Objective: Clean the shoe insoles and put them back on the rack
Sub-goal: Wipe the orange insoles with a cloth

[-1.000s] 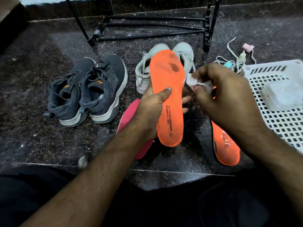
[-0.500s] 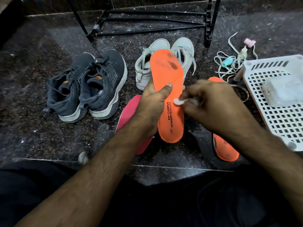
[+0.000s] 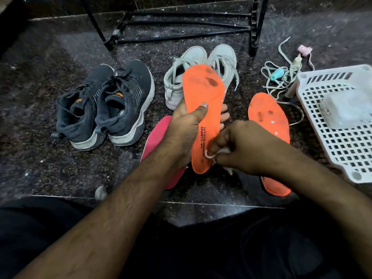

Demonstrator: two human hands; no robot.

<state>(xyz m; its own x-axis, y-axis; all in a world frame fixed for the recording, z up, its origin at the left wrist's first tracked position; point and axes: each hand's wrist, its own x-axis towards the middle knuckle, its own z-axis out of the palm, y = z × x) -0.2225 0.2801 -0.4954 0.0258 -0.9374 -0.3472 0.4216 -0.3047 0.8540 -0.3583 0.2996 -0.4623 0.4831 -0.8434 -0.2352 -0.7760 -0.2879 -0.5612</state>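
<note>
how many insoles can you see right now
3. One orange insole is held up by the left hand, a second orange insole lies on the floor at right, and a pink insole lies partly hidden under the left arm.

Pink insole [image 3: 156,135] mostly hidden behind left forearm. Second orange insole [image 3: 267,117] middle covered by right hand [image 3: 247,147]. Rack [image 3: 181,25] and basket [image 3: 340,125] cut off by frame edges.
</note>
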